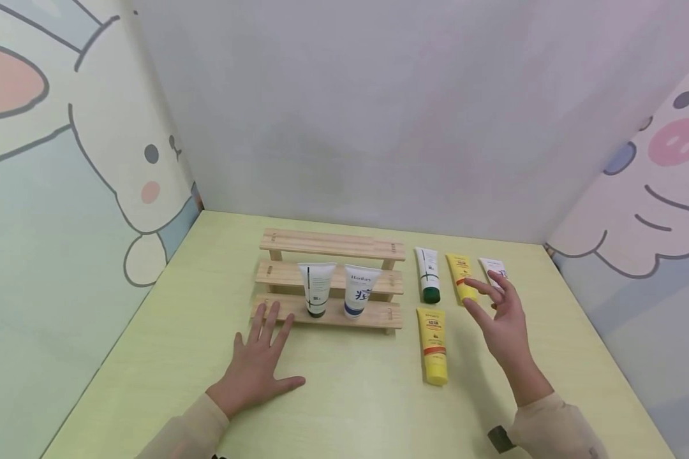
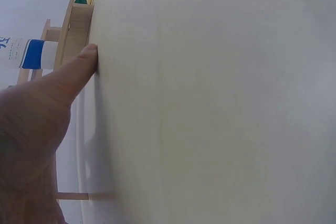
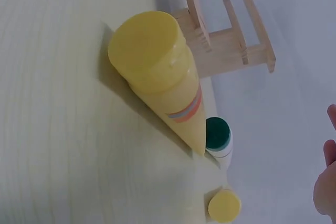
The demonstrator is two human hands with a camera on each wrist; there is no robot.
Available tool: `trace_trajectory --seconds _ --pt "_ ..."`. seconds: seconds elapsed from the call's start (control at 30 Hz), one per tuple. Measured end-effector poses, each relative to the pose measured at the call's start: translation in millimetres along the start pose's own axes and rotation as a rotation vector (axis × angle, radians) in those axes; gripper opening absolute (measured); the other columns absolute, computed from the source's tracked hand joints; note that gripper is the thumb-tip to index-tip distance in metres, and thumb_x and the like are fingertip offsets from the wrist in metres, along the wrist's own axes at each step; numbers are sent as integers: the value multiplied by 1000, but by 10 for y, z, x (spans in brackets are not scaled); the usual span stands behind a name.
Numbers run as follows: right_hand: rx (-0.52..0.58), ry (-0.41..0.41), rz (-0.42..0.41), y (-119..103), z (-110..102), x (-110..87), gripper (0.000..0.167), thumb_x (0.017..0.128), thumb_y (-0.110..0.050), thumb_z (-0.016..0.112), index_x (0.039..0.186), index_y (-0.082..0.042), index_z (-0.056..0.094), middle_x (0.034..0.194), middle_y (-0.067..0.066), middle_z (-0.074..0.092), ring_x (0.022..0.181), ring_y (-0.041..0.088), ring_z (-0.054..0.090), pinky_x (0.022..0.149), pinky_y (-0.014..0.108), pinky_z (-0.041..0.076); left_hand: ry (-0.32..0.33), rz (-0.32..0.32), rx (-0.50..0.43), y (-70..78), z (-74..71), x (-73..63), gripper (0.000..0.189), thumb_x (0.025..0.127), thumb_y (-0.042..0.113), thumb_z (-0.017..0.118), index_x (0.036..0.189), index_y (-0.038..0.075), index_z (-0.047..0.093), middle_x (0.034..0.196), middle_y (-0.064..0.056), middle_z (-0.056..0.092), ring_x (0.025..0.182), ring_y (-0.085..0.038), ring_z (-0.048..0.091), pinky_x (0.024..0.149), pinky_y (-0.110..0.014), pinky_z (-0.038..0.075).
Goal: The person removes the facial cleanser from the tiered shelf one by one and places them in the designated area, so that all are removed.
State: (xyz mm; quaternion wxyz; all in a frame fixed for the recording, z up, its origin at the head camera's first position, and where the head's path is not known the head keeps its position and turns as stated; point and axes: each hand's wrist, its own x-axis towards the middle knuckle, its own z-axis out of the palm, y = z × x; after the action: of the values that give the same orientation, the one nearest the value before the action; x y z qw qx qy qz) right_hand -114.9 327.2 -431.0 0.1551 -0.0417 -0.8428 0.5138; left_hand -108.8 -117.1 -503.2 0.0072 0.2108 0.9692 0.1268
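My left hand (image 1: 255, 370) lies with spread fingers at the front left of a wooden three-step rack (image 1: 327, 309), its fingertips at the lowest step. On that step stand a white tube with a dark green cap (image 1: 318, 287) and a white tube with a blue band (image 1: 360, 290). Above the table at the right hovers my right hand (image 1: 504, 319), fingers loosely bent and holding nothing. Nearest to it in the head view is a yellow tube (image 1: 462, 277); a white tube (image 1: 496, 269) lies partly hidden behind its fingers. Closer to me lies another yellow tube (image 1: 433, 347).
A white tube with a green cap (image 1: 429, 274) lies just right of the rack. The pale yellow table (image 1: 344, 408) is bounded by a plain back wall (image 1: 350, 127) and side walls with cartoon drawings.
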Motion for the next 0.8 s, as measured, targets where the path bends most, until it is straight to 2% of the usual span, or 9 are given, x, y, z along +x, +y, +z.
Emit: trace_trajectory --seconds 0.07,0.13,0.23,0.33,0.43,0.53,0.63,0.8 --pt "5 1 -12 -1 48 -5 70 101 -20 72 160 -18 33 133 -21 70 135 -8 40 102 30 28 -3 -2 -3 1 2 0 117 80 72 76 167 12 26 176 -21 5 161 -48 5 100 -87 34" --pt "7 -19 -16 -21 99 -3 71 100 -20 73 160 -16 33 133 -20 70 142 -5 37 109 36 29 -4 -4 -1 2 2 -2 117 80 72 76 167 12 26 176 -20 5 161 -48 5 100 -87 34" --pt "-8 -65 -31 -95 216 8 73 98 -21 76 159 -15 35 138 -9 71 147 9 37 121 55 27 -1 -2 5 4 2 -5 117 80 72 76 167 12 26 176 -20 6 161 -48 5 100 -87 35" --pt "-18 -134 -70 -200 388 23 71 97 -20 77 157 -12 39 148 6 64 152 28 35 122 72 20 7 1 6 7 -3 -8 116 80 72 76 167 12 27 176 -21 7 161 -48 6 99 -87 35" --pt "-20 -200 -115 -337 595 40 68 97 -21 77 155 -14 42 151 9 61 156 34 31 123 73 18 11 3 4 10 -9 -8 116 80 71 77 166 11 28 175 -21 8 161 -48 7 99 -87 36" --pt "6 -253 -154 -479 799 67 67 96 -20 78 154 -12 44 148 6 64 158 34 30 124 71 18 15 5 4 14 -13 -8 116 80 71 77 166 11 28 175 -22 8 160 -49 7 99 -87 36" --pt "43 -290 -144 -601 978 88 78 94 -20 80 158 -10 37 137 8 72 156 34 37 124 69 21 18 6 3 19 -19 -11 116 80 71 77 166 11 28 175 -22 9 160 -49 7 99 -87 36" --pt "76 -314 -94 -730 1195 122 79 94 -21 81 159 -10 37 132 14 73 147 34 48 121 68 30 17 3 -3 25 -28 -14 116 79 71 78 166 11 29 175 -22 10 160 -49 8 99 -87 36"
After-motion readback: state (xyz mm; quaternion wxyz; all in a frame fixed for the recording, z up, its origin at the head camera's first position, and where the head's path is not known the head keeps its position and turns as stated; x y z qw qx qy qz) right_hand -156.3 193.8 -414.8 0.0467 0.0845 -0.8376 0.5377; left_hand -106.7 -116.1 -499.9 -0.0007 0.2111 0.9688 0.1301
